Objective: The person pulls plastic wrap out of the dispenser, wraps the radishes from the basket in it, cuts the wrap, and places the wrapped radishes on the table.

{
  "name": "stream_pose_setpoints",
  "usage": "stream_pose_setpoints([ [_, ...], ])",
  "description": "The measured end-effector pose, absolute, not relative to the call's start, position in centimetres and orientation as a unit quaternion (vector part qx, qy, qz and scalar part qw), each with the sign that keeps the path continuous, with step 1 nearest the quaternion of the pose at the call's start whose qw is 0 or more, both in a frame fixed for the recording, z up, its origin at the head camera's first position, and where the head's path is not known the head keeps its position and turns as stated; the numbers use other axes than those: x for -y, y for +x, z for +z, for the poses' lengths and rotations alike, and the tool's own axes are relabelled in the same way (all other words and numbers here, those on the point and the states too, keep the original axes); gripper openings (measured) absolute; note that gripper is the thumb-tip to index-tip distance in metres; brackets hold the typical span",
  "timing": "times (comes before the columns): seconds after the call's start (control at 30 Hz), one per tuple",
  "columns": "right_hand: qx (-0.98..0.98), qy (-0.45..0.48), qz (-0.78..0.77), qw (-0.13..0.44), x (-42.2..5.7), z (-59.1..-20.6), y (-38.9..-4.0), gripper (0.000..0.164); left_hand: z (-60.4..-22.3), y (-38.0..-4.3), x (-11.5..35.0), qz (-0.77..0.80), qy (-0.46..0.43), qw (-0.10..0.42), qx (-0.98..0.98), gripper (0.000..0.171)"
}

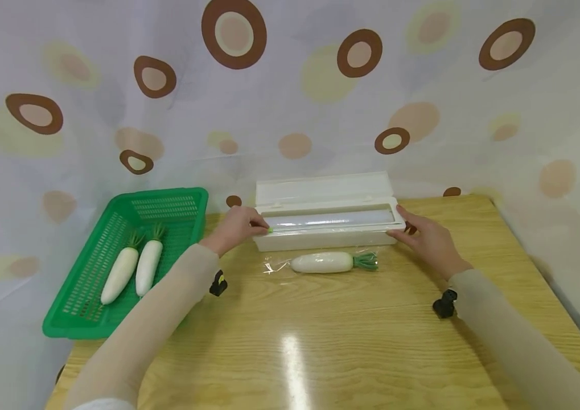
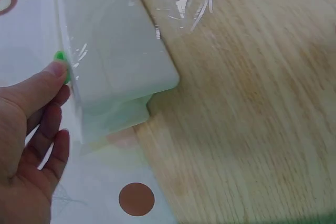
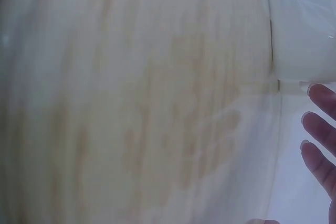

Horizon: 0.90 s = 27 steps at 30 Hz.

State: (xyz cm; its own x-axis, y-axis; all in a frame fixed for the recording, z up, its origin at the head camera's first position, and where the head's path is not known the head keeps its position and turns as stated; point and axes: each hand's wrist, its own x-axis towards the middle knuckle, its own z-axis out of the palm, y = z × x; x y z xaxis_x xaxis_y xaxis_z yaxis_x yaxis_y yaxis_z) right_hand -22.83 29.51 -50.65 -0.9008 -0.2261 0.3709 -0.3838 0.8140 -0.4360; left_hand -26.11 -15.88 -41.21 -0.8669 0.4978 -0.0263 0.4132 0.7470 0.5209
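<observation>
A white cling film dispenser box [image 1: 325, 238] stands with its lid [image 1: 323, 191] raised and a roll of film [image 1: 330, 219] inside. My left hand [image 1: 235, 228] pinches the small green slider [image 2: 61, 56] at the left end of its front rim. At the opposite end, my right hand [image 1: 430, 239] holds the box's right corner, thumb on the front and fingers at the side. In the right wrist view only some of its fingers [image 3: 320, 129] show. Before the box lies a white radish [image 1: 323, 262] with trimmed green stalks, clear film [image 1: 275, 266] around it.
A green plastic basket [image 1: 200, 208] at the left holds two white radishes [image 1: 119, 276] with leafy tops. The wooden table [image 1: 361, 341] backs onto a patterned sheet [image 1: 290, 102] that hangs behind and along the sides.
</observation>
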Motion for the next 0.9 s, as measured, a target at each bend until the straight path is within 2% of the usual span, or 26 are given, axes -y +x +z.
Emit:
stream_pose_setpoints([
  [0.17, 0.934, 0.181, 0.258, 0.167, -29.9, -50.3, -22.8, 0.067, -41.3, -26.2, 16.0, 0.241, 0.266, 0.073, -0.931, 0.014],
  [0.57, 0.940, 0.171, 0.258, 0.146, -29.5, -50.1, -22.5, 0.067, -41.6, -25.8, 17.8, 0.269, 0.262, 0.069, -0.924, 0.013],
  [0.77, 0.939, 0.167, 0.263, 0.147, -29.6, -50.4, -22.6, 0.067, -41.7, -25.5, 19.9, 0.167, 0.297, 0.015, -0.940, 0.008],
  [0.9, 0.937, 0.165, 0.266, 0.157, -29.8, -50.6, -22.8, 0.066, -41.1, -25.5, 20.0, 0.188, 0.289, 0.002, -0.939, 0.008],
])
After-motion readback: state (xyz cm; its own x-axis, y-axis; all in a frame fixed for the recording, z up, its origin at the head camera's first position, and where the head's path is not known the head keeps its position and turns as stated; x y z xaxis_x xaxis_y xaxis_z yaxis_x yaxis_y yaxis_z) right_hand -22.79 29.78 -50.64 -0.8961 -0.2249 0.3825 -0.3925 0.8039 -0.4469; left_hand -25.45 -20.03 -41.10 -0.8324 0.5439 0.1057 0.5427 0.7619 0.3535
